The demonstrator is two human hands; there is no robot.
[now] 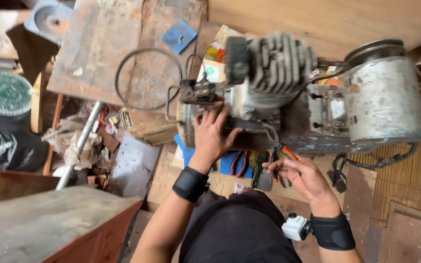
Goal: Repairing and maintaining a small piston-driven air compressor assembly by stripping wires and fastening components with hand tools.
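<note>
Right now my left hand [212,134] lies spread, fingers released, on the near side of the grimy grey finned small engine [254,92] in the middle, while just right my right hand [304,176] is clenched round orange-handled metal pliers [277,153] whose tip touches the engine's base.

left hand [211,132] flat on engine [264,83]; right hand [304,176] gripping orange-handled pliers [279,155].
</note>
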